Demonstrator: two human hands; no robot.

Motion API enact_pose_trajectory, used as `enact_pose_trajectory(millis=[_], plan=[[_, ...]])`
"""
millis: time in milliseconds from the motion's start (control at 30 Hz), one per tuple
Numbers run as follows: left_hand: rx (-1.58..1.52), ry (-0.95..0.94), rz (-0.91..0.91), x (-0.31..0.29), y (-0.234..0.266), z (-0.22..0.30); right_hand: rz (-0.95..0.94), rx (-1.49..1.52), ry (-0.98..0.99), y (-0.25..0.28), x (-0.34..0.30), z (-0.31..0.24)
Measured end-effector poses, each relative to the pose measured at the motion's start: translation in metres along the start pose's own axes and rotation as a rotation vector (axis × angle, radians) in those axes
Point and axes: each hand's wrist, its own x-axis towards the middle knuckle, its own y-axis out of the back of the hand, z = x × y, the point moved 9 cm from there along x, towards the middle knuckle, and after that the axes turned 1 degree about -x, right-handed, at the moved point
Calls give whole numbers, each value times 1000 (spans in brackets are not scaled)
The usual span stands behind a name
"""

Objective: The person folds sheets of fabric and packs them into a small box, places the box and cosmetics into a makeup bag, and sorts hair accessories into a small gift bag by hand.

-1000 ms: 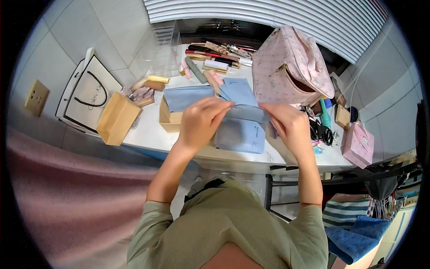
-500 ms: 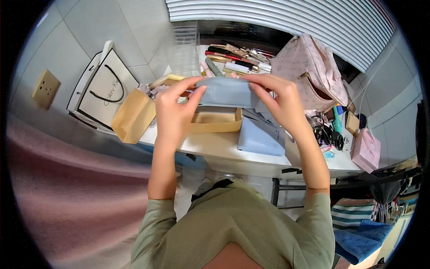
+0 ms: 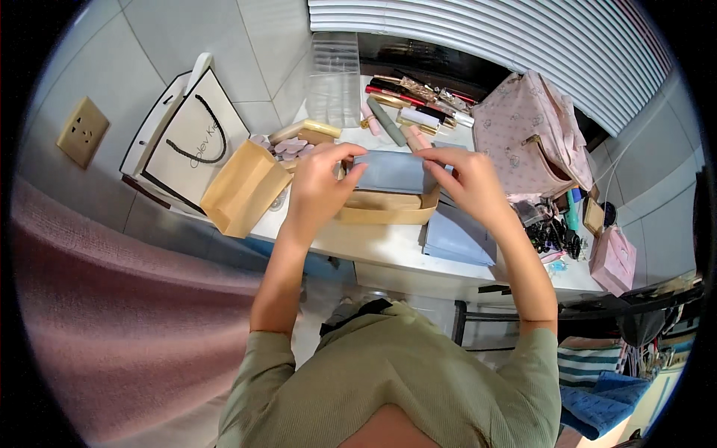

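Between my two hands is a light blue, flat, folded piece (image 3: 394,173) that looks like thin card or a soft sheet; its exact kind I cannot tell. My left hand (image 3: 317,187) pinches its left end with thumb and forefinger. At the right end, my right hand (image 3: 469,183) grips it in the same way. Right below and behind the piece sits a shallow open kraft cardboard box (image 3: 388,211), its far side partly covered by the blue piece. More light blue flat pieces (image 3: 459,239) lie on the white desk near my right wrist.
A second kraft box (image 3: 243,193) leans by a white paper bag (image 3: 187,142) at left. Behind stand a clear compartment organizer (image 3: 334,82) and several makeup tubes (image 3: 387,119). A pink patterned bag (image 3: 515,142), black hair ties (image 3: 556,237) and a small pink box (image 3: 614,260) are at right.
Both hands have lowered the blue piece toward the kraft box, so it now overlaps the box's far part. The view has shifted, bringing the organizer and makeup tubes into fuller sight.
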Motion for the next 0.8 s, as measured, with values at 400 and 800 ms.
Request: enact_pose_trajectory(millis=[400, 800], plan=[[74, -155, -196, 5, -19, 2, 15, -152, 128, -12, 1, -6], [39, -14, -344, 10, -33, -20, 37, -26, -13, 14, 0, 16]])
